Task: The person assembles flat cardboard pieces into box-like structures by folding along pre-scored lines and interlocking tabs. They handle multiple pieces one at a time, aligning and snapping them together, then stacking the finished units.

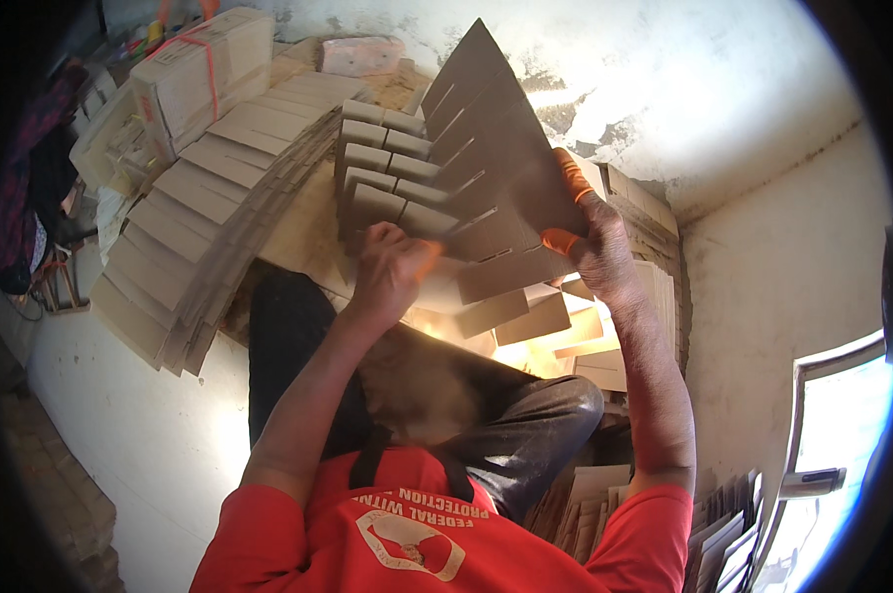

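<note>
Hands (486, 257) gripping slotted cardboard divider (486, 158), edges interlocked

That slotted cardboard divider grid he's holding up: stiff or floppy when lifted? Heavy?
Probably light: the slotted cardboard grid is held in the air by the right hand at one edge, with the left hand at the bottom. Likely semi-stiff: the strips look flat, not drooping. The interlocked slots may let it skew or collapse if pushed sideways.
</note>
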A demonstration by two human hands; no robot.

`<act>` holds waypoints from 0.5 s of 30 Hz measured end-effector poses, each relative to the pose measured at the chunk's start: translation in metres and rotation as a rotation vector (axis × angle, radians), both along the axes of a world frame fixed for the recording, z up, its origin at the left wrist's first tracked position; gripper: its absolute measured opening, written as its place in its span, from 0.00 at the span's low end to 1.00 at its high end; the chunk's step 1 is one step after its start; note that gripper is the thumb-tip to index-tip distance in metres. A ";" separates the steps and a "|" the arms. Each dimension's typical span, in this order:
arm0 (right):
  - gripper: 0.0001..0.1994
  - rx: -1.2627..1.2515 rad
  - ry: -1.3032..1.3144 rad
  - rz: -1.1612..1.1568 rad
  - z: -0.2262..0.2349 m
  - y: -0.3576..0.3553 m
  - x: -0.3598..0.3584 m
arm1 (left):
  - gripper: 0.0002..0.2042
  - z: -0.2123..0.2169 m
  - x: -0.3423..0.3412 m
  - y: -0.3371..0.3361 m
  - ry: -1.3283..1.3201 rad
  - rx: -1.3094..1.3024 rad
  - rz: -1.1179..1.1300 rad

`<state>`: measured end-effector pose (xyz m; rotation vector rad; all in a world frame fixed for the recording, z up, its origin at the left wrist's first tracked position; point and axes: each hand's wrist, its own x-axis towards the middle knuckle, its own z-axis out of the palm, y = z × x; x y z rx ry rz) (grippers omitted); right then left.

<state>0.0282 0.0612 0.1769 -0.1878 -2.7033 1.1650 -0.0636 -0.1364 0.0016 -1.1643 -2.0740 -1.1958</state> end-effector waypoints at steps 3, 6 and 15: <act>0.43 0.061 0.059 0.036 -0.002 0.001 0.000 | 0.08 0.000 -0.001 0.000 -0.005 0.001 -0.009; 0.43 0.222 0.227 0.096 -0.013 0.008 0.000 | 0.08 0.000 -0.002 0.000 -0.001 -0.012 -0.006; 0.43 -0.216 -0.037 0.054 -0.011 0.009 -0.003 | 0.09 0.001 -0.001 0.000 0.007 0.019 -0.009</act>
